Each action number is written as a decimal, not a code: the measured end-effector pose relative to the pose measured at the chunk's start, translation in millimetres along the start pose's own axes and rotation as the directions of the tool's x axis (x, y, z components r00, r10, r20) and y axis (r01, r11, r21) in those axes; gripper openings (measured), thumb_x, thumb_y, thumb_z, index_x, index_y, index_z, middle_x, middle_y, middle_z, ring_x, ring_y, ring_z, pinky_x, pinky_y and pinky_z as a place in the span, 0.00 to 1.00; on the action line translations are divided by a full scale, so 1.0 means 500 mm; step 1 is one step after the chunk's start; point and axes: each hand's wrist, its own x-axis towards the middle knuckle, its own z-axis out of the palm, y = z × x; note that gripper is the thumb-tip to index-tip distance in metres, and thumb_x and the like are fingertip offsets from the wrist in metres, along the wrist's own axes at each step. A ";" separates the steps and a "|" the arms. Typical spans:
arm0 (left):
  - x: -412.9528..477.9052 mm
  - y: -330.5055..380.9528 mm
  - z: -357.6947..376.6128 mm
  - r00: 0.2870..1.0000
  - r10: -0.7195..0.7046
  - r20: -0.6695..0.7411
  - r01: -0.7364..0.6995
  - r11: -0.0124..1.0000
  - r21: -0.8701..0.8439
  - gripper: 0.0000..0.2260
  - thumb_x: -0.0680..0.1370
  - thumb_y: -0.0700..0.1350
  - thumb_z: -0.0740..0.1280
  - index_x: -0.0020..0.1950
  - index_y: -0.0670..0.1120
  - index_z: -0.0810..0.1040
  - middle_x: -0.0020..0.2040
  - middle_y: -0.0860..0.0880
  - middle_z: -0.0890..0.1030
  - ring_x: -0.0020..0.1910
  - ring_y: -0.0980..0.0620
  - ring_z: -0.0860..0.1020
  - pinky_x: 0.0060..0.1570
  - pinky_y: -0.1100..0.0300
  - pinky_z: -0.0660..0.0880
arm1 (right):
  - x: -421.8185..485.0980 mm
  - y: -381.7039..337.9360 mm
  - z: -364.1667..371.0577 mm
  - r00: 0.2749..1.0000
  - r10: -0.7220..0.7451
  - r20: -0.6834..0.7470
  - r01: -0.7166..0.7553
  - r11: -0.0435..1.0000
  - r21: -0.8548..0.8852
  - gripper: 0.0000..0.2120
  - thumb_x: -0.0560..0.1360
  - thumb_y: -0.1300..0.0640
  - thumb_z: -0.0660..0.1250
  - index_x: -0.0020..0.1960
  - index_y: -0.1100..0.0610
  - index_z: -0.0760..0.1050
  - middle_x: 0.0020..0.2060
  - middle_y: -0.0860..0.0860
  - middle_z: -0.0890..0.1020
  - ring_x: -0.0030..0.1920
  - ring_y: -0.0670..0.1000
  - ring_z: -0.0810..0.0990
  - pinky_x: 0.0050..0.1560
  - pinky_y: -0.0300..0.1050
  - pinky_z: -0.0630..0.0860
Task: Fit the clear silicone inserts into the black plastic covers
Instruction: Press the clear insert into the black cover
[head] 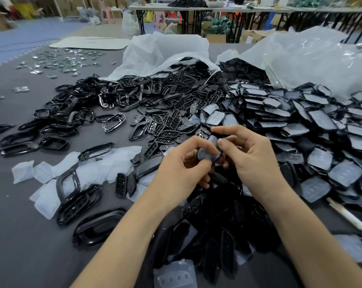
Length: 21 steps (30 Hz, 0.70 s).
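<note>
Left of the left hand (pixel 182 169) and nearer the person, bare grey worktop (pixel 20 242) gives open passage. Straight left, clear silicone inserts (pixel 88 169) and black frames (pixel 72 196) litter the way. Beyond both hands black covers (pixel 171 115) spill from plastic bags (pixel 165 53). Right of the right hand (pixel 252 159), a heap of fitted covers (pixel 321 129) blocks the surface.

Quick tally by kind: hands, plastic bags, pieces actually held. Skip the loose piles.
left hand: 1
right hand: 1
clear plastic bags: 2
black plastic cover, held by both hands: 1
clear silicone insert, on that cover: 1
total: 6
</note>
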 end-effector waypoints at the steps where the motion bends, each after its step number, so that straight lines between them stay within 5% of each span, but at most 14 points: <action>1: 0.000 0.000 0.002 1.000 -0.006 -0.002 0.006 1.000 0.013 0.13 0.76 0.30 0.62 0.44 0.48 0.77 0.32 0.52 0.76 0.27 0.54 0.74 0.29 0.63 0.75 | -0.001 -0.001 0.000 1.000 -0.004 0.000 0.004 1.000 -0.005 0.13 0.76 0.67 0.65 0.49 0.50 0.82 0.30 0.51 0.78 0.27 0.46 0.74 0.31 0.37 0.74; 5: -0.001 -0.003 0.004 1.000 -0.001 -0.023 0.001 0.999 0.033 0.12 0.76 0.30 0.62 0.44 0.47 0.76 0.31 0.52 0.76 0.26 0.54 0.73 0.27 0.63 0.73 | -0.001 -0.001 -0.003 0.999 0.035 0.032 -0.036 0.998 0.049 0.11 0.78 0.61 0.63 0.50 0.51 0.83 0.29 0.48 0.75 0.30 0.48 0.72 0.35 0.43 0.73; 10: 0.001 -0.004 0.006 0.997 0.032 -0.064 -0.029 0.998 0.049 0.13 0.76 0.29 0.62 0.44 0.47 0.75 0.29 0.54 0.76 0.24 0.54 0.72 0.26 0.63 0.73 | 0.000 -0.004 -0.002 0.990 0.098 0.101 -0.112 0.984 0.140 0.13 0.68 0.58 0.67 0.50 0.48 0.82 0.31 0.45 0.79 0.37 0.49 0.77 0.43 0.45 0.76; 15: -0.001 -0.011 0.005 0.997 0.053 -0.054 -0.047 0.992 0.121 0.13 0.76 0.31 0.62 0.41 0.50 0.70 0.29 0.55 0.74 0.25 0.52 0.74 0.27 0.61 0.73 | -0.002 -0.003 0.004 0.999 0.013 0.051 -0.013 1.000 0.003 0.17 0.73 0.67 0.68 0.47 0.44 0.80 0.31 0.40 0.80 0.34 0.40 0.76 0.38 0.35 0.76; 21: -0.003 -0.010 0.004 0.999 0.029 -0.033 -0.026 0.994 0.108 0.14 0.77 0.33 0.65 0.43 0.48 0.62 0.31 0.53 0.73 0.25 0.51 0.73 0.26 0.61 0.73 | -0.007 -0.002 0.008 0.998 0.032 0.049 -0.035 0.998 0.061 0.04 0.71 0.57 0.73 0.42 0.56 0.80 0.34 0.50 0.82 0.34 0.46 0.78 0.36 0.39 0.75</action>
